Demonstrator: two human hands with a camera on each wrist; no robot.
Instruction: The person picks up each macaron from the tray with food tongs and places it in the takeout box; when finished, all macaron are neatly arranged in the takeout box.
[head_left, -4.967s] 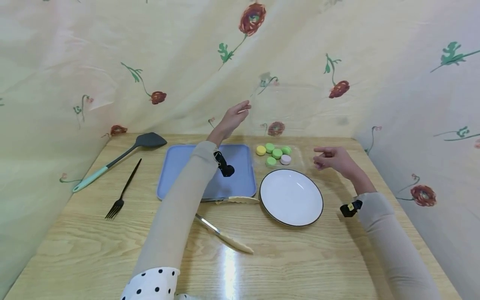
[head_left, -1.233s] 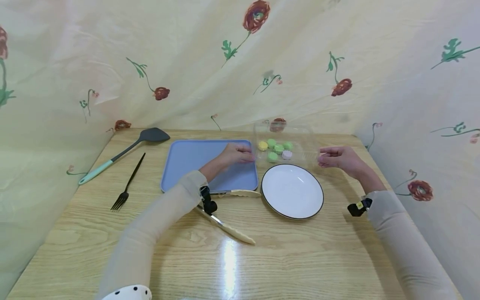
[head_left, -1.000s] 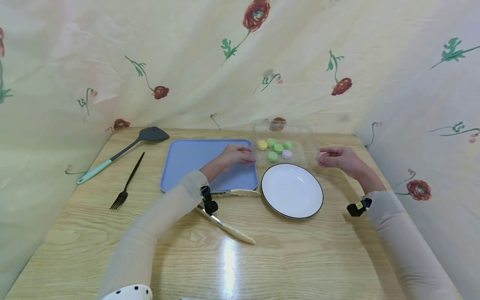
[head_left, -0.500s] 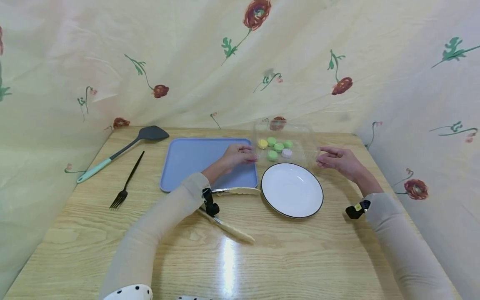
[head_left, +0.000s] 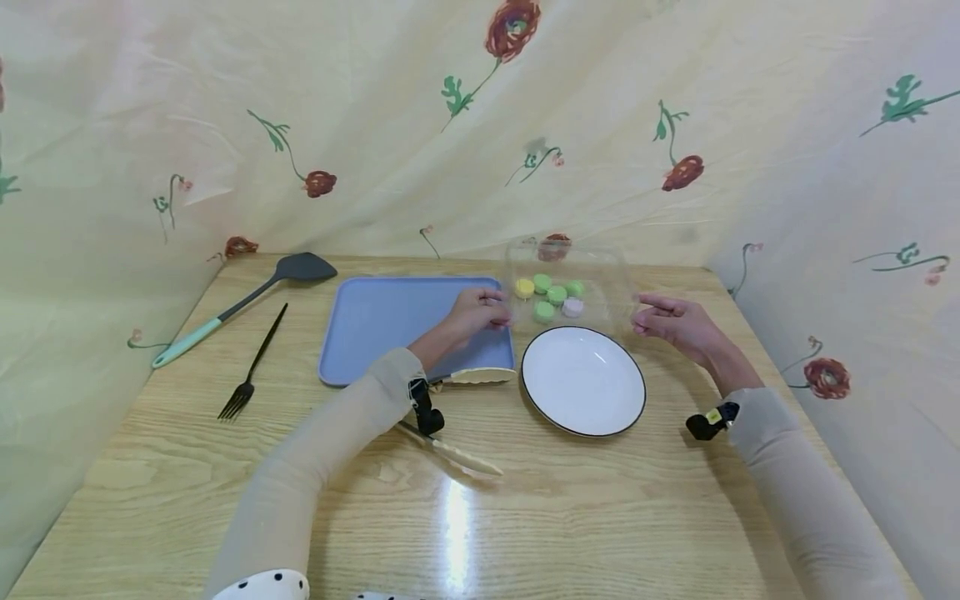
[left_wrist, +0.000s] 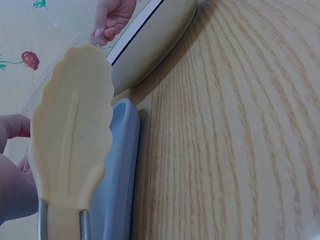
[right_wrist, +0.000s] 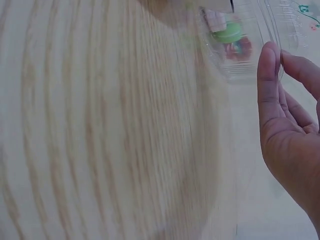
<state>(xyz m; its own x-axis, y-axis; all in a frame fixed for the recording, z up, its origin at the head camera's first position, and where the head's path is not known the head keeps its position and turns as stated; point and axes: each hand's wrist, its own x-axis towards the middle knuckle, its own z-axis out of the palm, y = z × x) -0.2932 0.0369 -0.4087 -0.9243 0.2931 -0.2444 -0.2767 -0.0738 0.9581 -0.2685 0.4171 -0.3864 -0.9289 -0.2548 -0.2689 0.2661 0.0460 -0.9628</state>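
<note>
A clear plastic clamshell box (head_left: 611,287) with several green, yellow and lilac macarons (head_left: 556,295) stands at the back of the table, its lid lowered over them. My left hand (head_left: 477,312) pinches its left edge; in the left wrist view the tongs partly hide those fingers. On the right edge, my right hand (head_left: 678,329) pinches the plastic rim between thumb and fingers, clearly shown in the right wrist view (right_wrist: 287,115). A white dark-rimmed plate (head_left: 583,381) sits just in front of the box.
A blue tray (head_left: 397,321) lies left of the box, under my left hand. Tongs with cream scalloped tips (head_left: 480,377) lie spread beneath my left wrist, one tip by the tray's front edge. Farther left are a black fork (head_left: 251,367) and a spatula (head_left: 240,304).
Over five seconds my left hand has come down from the raised lid, which now covers the macarons, and my right hand has gripped the box edge. Lately the tongs have shifted slightly.
</note>
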